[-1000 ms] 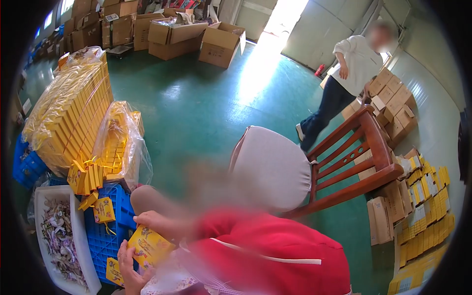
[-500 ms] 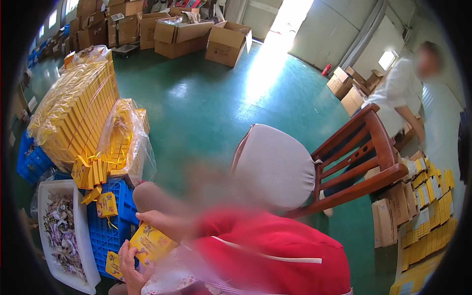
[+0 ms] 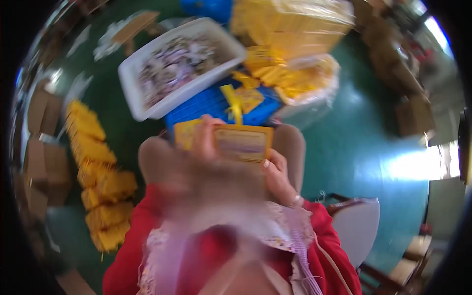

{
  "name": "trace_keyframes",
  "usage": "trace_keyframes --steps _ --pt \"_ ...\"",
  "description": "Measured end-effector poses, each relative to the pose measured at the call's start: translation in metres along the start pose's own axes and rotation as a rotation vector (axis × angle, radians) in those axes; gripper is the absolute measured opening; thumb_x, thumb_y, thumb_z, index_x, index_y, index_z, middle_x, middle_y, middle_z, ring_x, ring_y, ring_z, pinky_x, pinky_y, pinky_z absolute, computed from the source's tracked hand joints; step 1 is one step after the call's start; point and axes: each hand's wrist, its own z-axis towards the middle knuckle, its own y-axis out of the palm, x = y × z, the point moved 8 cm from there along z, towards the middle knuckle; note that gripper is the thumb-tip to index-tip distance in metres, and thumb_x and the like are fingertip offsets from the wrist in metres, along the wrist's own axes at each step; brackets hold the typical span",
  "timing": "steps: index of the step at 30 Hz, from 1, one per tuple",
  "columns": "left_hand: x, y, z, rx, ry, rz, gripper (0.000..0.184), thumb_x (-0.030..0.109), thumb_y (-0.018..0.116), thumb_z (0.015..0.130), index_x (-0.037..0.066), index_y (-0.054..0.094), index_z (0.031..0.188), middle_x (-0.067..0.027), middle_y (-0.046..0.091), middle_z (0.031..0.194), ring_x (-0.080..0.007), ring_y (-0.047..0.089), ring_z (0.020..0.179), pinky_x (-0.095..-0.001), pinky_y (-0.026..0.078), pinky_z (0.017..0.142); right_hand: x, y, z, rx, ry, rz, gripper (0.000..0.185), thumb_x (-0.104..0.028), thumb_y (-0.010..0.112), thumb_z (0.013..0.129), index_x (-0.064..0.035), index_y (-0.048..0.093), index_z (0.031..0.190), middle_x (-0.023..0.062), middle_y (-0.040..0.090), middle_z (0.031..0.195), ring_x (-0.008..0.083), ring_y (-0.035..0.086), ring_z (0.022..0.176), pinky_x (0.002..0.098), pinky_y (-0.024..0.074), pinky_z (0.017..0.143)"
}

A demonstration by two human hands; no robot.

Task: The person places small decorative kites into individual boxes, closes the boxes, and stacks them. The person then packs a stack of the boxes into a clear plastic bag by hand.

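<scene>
A flat yellow box [image 3: 242, 143] with a pale printed panel is held up above my lap, a yellow ribbon [image 3: 233, 102] rising from its top edge. My left hand [image 3: 205, 140] grips its left side, and my right hand [image 3: 278, 178] pinches its lower right corner. Another yellow box [image 3: 185, 134] shows just behind my left hand. Beyond my knees is a blue crate [image 3: 196, 109] with yellow boxes on it. A white tub [image 3: 132, 93] of small whitish and purple pieces rests beside them. Motion blurs the view.
Plastic-wrapped yellow boxes [image 3: 300, 24] are stacked at the top, near a bagged carton [image 3: 314, 81]. Rows of yellow boxes [image 3: 105, 184] lie on the floor at left, beside brown cartons [image 3: 49, 167]. A cushioned chair [image 3: 355, 228] stands at right.
The view has swung left and down to my lap. The box now shows its pale panel and ribbon between both hands. The person in white is out of view.
</scene>
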Motion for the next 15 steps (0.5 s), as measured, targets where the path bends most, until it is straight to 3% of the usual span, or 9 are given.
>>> trace_keyframes --steps 2,4,8,9,12,15 --pt "0.000 0.002 0.001 -0.073 -0.128 -0.085 0.051 0.052 0.028 0.093 0.006 0.050 0.095 -0.0052 0.056 0.079 -0.0116 0.050 0.070 -0.0247 0.040 0.065 0.018 0.006 0.015 -0.017 0.103 0.088 0.031 -0.023 0.057 0.087 0.0031 0.059 0.103 0.0056 0.061 0.096 0.0099 0.055 0.085 0.0236 0.0434 0.076" --pt "-0.012 -0.010 -0.003 0.033 -0.208 0.002 0.051 0.053 0.030 0.092 0.005 0.051 0.095 -0.0061 0.057 0.083 -0.0123 0.052 0.073 -0.0248 0.041 0.067 0.038 0.009 0.025 0.003 0.306 0.252 0.032 -0.023 0.058 0.087 0.0030 0.059 0.105 0.0059 0.062 0.095 0.0104 0.056 0.084 0.0243 0.0446 0.075" --pt "0.001 -0.012 0.012 0.019 -0.107 -0.132 0.057 0.054 0.032 0.091 0.002 0.051 0.103 -0.0075 0.060 0.090 -0.0123 0.055 0.075 -0.0248 0.043 0.066 0.058 0.008 0.056 0.059 0.380 0.335 0.028 -0.023 0.058 0.087 0.0018 0.062 0.099 0.0057 0.063 0.089 0.0097 0.057 0.076 0.0231 0.0458 0.068" --pt "0.011 -0.010 0.027 -0.215 -0.055 -0.192 0.048 0.045 0.043 0.090 0.000 0.055 0.101 -0.0057 0.061 0.088 -0.0116 0.056 0.075 -0.0245 0.044 0.065 0.064 0.002 0.067 0.098 0.364 0.311 0.027 -0.023 0.059 0.087 0.0013 0.062 0.097 0.0050 0.063 0.087 0.0093 0.056 0.074 0.0230 0.0454 0.066" --pt "0.027 -0.060 0.076 0.086 0.158 0.461 0.037 0.038 0.050 0.089 0.002 0.059 0.092 -0.0058 0.063 0.080 -0.0145 0.059 0.066 -0.0265 0.045 0.059 0.087 -0.031 0.109 0.197 0.330 0.210 0.025 -0.024 0.056 0.088 -0.0001 0.061 0.090 0.0030 0.060 0.082 0.0085 0.054 0.071 0.0233 0.0433 0.064" --pt "0.022 -0.110 0.141 0.246 0.194 0.887 0.026 0.027 0.058 0.081 0.003 0.060 0.089 -0.0120 0.063 0.078 -0.0228 0.061 0.070 -0.0325 0.047 0.064 0.080 -0.046 0.156 0.253 0.229 0.180 0.030 -0.026 0.051 0.091 0.0022 0.059 0.097 0.0063 0.061 0.092 0.0121 0.056 0.079 0.0252 0.0449 0.071"
